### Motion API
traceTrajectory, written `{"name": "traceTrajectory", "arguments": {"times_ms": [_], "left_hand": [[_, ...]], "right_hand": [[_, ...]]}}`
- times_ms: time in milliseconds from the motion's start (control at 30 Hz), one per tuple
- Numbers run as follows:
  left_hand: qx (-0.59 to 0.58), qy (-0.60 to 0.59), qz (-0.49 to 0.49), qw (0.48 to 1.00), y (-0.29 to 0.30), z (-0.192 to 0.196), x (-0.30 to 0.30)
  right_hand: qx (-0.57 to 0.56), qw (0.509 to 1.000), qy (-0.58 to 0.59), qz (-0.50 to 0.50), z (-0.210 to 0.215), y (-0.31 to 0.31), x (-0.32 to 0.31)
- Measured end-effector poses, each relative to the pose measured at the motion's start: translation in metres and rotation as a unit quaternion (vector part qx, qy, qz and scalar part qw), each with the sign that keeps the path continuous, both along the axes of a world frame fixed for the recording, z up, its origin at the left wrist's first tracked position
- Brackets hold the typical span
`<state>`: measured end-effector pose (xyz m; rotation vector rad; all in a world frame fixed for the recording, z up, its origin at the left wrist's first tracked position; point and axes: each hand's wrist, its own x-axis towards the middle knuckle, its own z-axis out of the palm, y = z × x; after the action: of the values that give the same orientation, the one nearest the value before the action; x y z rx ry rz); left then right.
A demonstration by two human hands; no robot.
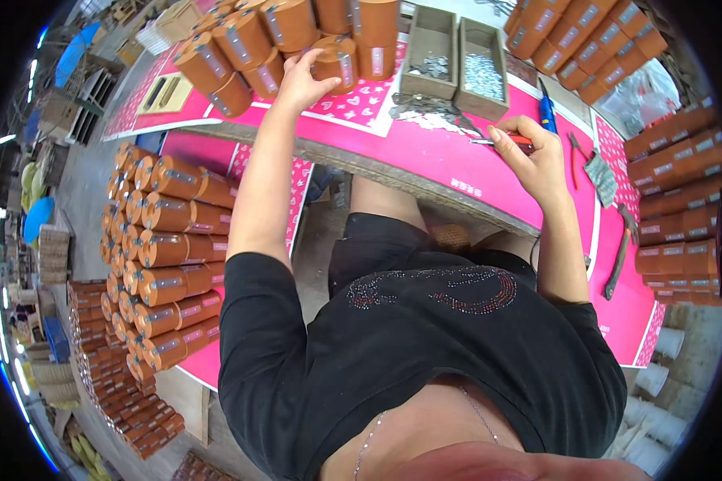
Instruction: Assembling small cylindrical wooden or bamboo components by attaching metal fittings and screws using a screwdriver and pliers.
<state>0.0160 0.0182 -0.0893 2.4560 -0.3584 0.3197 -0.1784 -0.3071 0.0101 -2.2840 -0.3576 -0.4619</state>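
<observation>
My left hand is at the far left of the pink table, its thumb and fingers curved around the side of a brown cylindrical container. Similar containers with metal plates on their sides stand stacked around it. In my right hand, over the middle of the table, is a red-handled tool with a slim metal tip pointing left. The fingers partly cover it, so its exact kind is unclear. Just left of the tip lies a spread of small silvery metal pieces.
Two wooden trays hold metal pieces at the back. To the right lie a blue tool, red-handled pliers and a hammer. Brown container stacks rise at left, with more stacks at right.
</observation>
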Motion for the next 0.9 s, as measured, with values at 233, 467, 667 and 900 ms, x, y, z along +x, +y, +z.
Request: {"name": "traceTrajectory", "arguments": {"times_ms": [233, 467, 667, 900], "left_hand": [[-0.102, -0.014, 0.169, 0.98, -0.057, -0.022, 0.023], [-0.136, -0.086, 0.128, 0.979, -0.05, -0.013, -0.041], [-0.139, -0.041, -0.051, 0.988, -0.139, 0.018, -0.137], [-0.145, 0.031, -0.165, 0.975, -0.202, -0.008, -0.177]], "right_hand": [[0.019, 0.998, 0.019, -0.055, 0.0, -0.051, -0.017], [0.053, 0.995, 0.025, -0.079, 0.005, -0.085, -0.018], [0.059, 0.997, -0.011, -0.054, -0.006, -0.089, 0.007], [0.079, 0.996, 0.004, 0.038, -0.022, -0.064, 0.012]]}}
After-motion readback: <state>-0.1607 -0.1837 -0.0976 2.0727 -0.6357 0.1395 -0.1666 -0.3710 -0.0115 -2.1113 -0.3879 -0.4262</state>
